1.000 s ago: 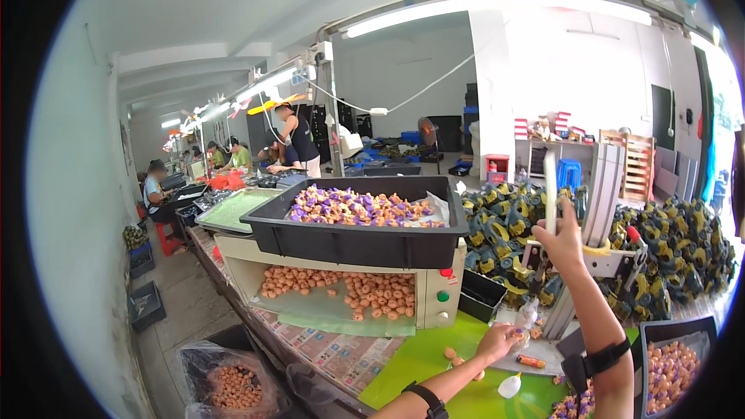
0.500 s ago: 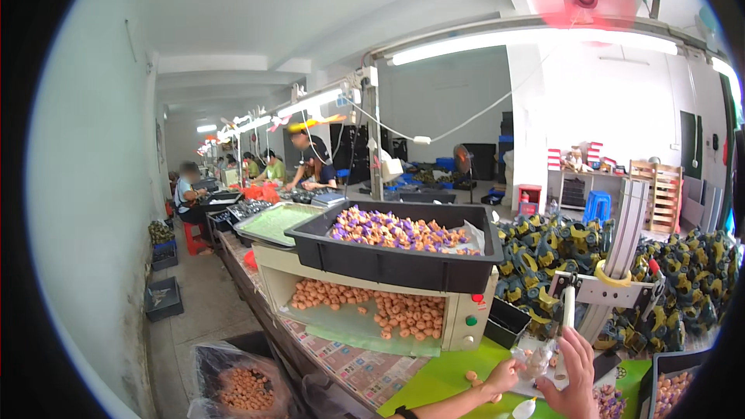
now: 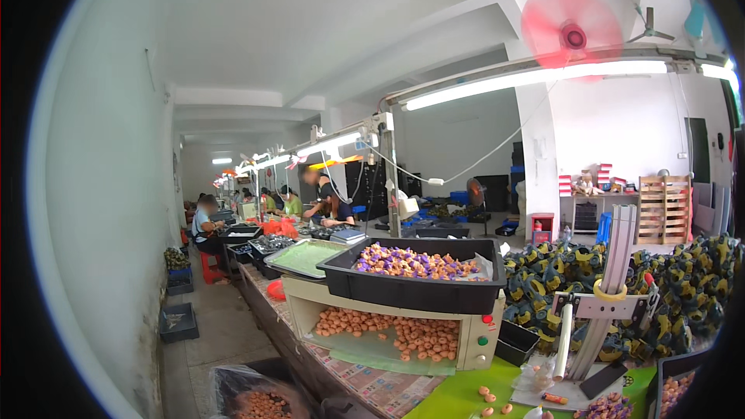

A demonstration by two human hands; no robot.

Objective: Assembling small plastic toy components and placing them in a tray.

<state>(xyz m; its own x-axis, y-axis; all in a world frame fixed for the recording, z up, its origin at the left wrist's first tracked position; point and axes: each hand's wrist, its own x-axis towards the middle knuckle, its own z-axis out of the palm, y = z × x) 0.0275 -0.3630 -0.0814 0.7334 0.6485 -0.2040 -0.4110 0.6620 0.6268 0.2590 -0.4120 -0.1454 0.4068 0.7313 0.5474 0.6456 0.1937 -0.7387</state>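
Neither of my hands is in view. A metal press stand (image 3: 618, 256) with a white handle (image 3: 563, 341) rises above the green mat (image 3: 442, 397) at the lower right. Several small tan round pieces (image 3: 487, 397) lie loose on the mat. By the stand's base are crumpled clear plastic (image 3: 530, 377), a small orange stick-like item (image 3: 554, 399) and a flat dark slab (image 3: 604, 379). A pile of purple and tan pieces (image 3: 608, 406) sits at the lower edge, and the top of a white object (image 3: 534, 413) just shows beside it.
A black tray (image 3: 411, 287) of purple and tan pieces rests on a beige cabinet (image 3: 469, 341) holding more tan balls. Green-and-yellow parts (image 3: 660, 279) are heaped behind the press. A bagged bin (image 3: 233, 384) stands on the floor; people work farther down the bench.
Both hands, earlier beside the press base, have left the picture. The camera view has tilted upward, so the bench sits lower. The orange stick-like item now shows by the base.
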